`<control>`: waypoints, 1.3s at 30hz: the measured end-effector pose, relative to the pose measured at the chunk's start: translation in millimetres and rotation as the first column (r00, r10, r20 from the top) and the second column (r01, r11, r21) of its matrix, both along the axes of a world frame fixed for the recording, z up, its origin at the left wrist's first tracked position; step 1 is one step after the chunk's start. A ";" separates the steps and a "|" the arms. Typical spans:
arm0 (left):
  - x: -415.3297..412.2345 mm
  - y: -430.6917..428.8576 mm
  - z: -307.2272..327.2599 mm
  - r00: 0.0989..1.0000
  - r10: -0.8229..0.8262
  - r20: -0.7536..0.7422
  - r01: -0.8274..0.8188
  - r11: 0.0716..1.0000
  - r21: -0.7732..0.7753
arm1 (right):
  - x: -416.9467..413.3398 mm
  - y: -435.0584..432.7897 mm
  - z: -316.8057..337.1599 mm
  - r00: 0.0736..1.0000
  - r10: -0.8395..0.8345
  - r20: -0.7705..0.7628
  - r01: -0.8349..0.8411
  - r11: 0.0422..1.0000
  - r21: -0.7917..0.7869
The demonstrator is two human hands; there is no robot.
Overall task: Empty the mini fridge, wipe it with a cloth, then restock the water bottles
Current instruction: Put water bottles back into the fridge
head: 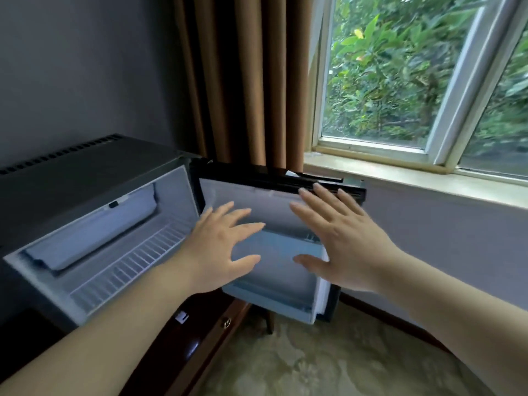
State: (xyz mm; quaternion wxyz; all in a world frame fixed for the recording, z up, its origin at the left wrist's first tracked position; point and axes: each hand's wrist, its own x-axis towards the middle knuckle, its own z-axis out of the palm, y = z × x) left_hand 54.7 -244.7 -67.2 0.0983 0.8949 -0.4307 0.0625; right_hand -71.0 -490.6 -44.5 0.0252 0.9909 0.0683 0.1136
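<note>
Both bare forearms reached forward from the lower corners of the view, converging toward the middle. The left hand (220, 247) was held palm away, back toward the camera, fingers straight and fanned apart, grasping nothing. The right hand (340, 238) mirrored it just beside, also released and spread wide, its thumb pointing toward the left hand's thumb. Below them lay the patterned floor (314, 361) and the glossy dark wooden tabletop (197, 347) that carried the mini fridge (85, 172). The fridge sat at the left of the view, its open front turned toward the person and its dark vented top tilted in the frame. Its door (274, 284) was swung out to the right on a hinge at the cabinet's right edge, pale inner liner facing the person. Both hands hovered in front of that liner, and the right fingertips reached up to the door's black top edge; whether either hand actually touched the door could not be told. Inside the cabinet a white wire shelf (128, 270) ran across, under a pale compartment flap (94, 235). Behind hung a brown curtain (243, 81), with a white-framed window (400, 75) and green leaves to the right.
</note>
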 end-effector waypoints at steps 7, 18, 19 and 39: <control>-25.7 135.0 -41.9 0.933 0.352 -0.078 -0.356 0.933 -0.048 | 54.6 84.4 -47.7 0.949 0.281 -0.141 -0.271 0.959 0.088; -82.4 325.1 -96.9 0.583 0.774 -0.249 -0.781 0.618 0.090 | 117.9 289.1 -124.1 0.697 0.623 -0.354 -0.563 0.782 0.268; -85.0 334.9 -100.7 0.565 0.784 -0.257 -0.790 0.604 0.106 | 120.0 305.6 -130.9 0.673 0.641 -0.370 -0.578 0.767 0.278; -90.8 437.7 -150.5 0.501 0.745 -0.440 -0.780 0.609 0.143 | 149.1 478.9 -230.5 0.598 0.596 -0.536 -0.582 0.782 0.221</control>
